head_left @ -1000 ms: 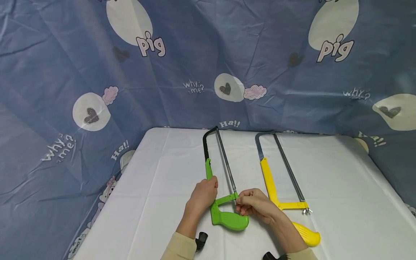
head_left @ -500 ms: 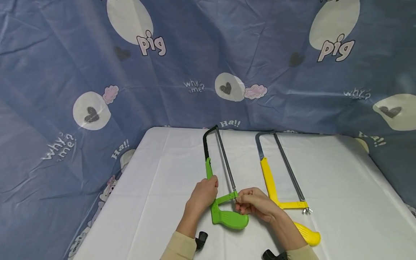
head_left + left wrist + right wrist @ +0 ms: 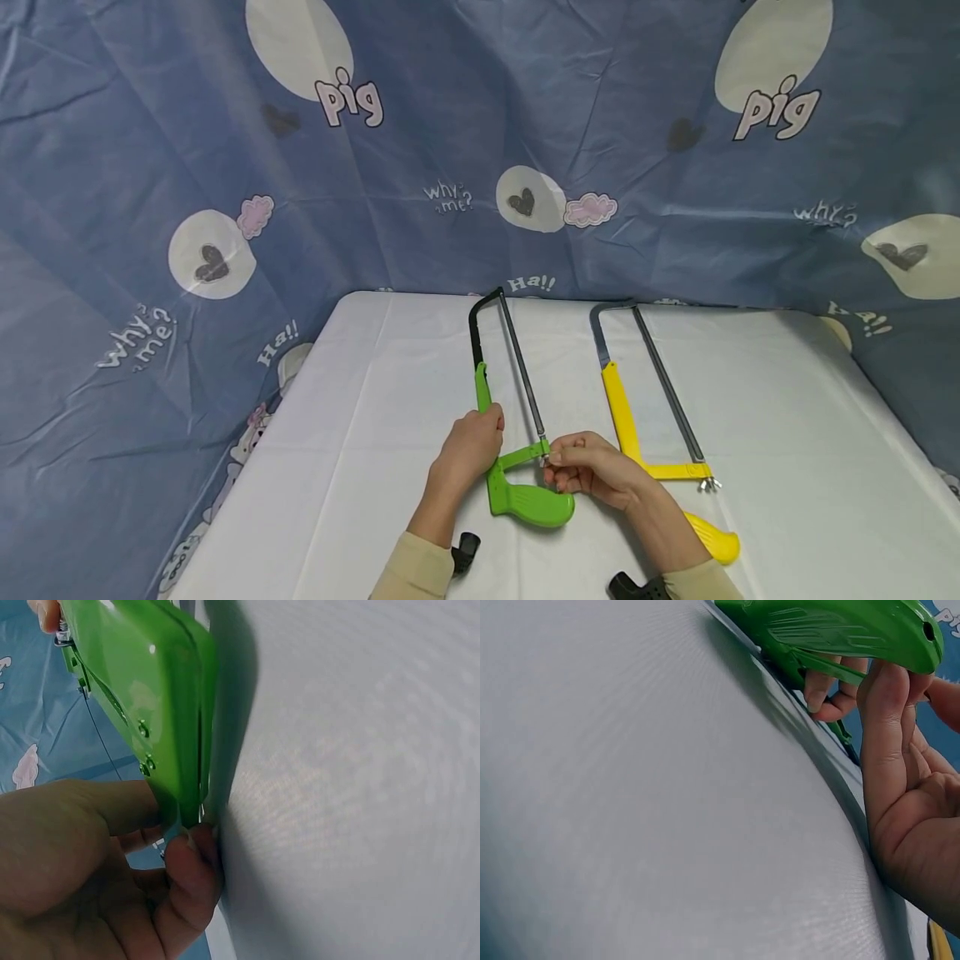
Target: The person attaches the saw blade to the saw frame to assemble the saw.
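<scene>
A green-handled hacksaw (image 3: 536, 505) lies on the white-covered table, its black front frame and grey blade pointing away. My left hand (image 3: 471, 446) grips its green frame just ahead of the handle; in the left wrist view, thumb and fingers (image 3: 191, 874) close round the green bar. At the near end of the blade, my right hand (image 3: 592, 468) pinches the small silvery wing nut (image 3: 544, 460) beside the green crossbar. The fingertips partly hide that nut. In the right wrist view, the green handle (image 3: 840, 630) covers the fingertips of my right hand (image 3: 911, 772).
A second hacksaw with a yellow frame (image 3: 619, 408) lies to the right, parallel to the green one. My right forearm crosses over part of its yellow handle (image 3: 716, 540). The white tabletop (image 3: 810, 433) stretches to both sides, and a blue printed cloth (image 3: 420, 125) hangs behind.
The right fingertips have shifted slightly at the wing nut, and more of its metal shows now. My left hand and both hacksaws stay in place.
</scene>
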{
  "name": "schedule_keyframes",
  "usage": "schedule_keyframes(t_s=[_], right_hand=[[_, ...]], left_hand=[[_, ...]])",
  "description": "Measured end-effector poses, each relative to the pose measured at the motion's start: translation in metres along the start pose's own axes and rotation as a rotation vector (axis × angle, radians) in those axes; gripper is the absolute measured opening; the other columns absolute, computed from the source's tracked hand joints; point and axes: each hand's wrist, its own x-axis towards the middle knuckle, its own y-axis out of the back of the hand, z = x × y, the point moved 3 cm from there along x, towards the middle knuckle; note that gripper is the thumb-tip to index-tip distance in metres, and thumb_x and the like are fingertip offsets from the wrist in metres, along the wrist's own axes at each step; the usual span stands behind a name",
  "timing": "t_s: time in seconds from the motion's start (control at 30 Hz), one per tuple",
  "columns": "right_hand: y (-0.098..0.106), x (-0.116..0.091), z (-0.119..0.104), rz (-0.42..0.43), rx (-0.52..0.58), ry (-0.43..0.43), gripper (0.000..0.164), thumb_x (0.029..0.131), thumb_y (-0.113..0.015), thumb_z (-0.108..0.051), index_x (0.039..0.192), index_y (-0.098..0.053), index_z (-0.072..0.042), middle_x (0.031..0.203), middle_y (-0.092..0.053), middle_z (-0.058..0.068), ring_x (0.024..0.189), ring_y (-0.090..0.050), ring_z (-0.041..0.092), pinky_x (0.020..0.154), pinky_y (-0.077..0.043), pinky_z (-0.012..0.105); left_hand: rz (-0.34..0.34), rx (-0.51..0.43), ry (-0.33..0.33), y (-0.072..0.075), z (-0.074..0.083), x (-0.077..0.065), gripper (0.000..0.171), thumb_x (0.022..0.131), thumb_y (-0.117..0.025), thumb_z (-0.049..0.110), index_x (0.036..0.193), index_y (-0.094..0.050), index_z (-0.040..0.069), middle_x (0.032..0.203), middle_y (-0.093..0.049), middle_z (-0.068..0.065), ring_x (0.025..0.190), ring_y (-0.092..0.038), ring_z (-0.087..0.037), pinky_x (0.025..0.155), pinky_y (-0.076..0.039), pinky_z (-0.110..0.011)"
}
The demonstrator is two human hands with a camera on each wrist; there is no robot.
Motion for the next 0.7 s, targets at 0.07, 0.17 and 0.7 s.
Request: schedule_keyframes(t_s=[0.07,0.17,0.7], right_hand=[[-0.0001,-0.0001,-0.0003,-0.019,0.014,0.006,0.020,0.098,-0.049,-0.004,0.090,-0.067,-0.008,0.081,-0.075,0.000,0.064,-0.067,0.003,0.063,-0.056,0.020],[-0.0003,-0.0001,-0.0008,-0.042,0.027,0.014,0.021,0.098,-0.048,-0.003,0.091,-0.067,-0.009,0.083,-0.075,0.001,0.065,-0.067,0.003,0.064,-0.056,0.020],[-0.0004,-0.0043,-0.0009,0.030,-0.097,-0.051,0.016,0.099,-0.054,-0.013,0.092,-0.065,-0.004,0.080,-0.073,0.002,0.063,-0.065,0.006,0.065,-0.057,0.023]], left_hand=[[0.000,0.000,0.000,-0.0003,-0.0004,-0.0001,0.008,0.098,-0.052,0.006,0.094,-0.058,0.010,0.079,-0.057,-0.007,0.064,-0.050,-0.019,0.059,-0.042,-0.031],[0.004,0.000,-0.003,0.0003,-0.0005,0.0000,0.008,0.098,-0.051,0.006,0.094,-0.057,0.010,0.079,-0.057,-0.006,0.064,-0.050,-0.019,0.059,-0.042,-0.030],[0.010,0.001,-0.008,-0.0017,-0.0006,-0.0001,0.008,0.099,-0.052,0.009,0.093,-0.058,0.009,0.076,-0.055,-0.005,0.061,-0.048,-0.018,0.056,-0.040,-0.029]])
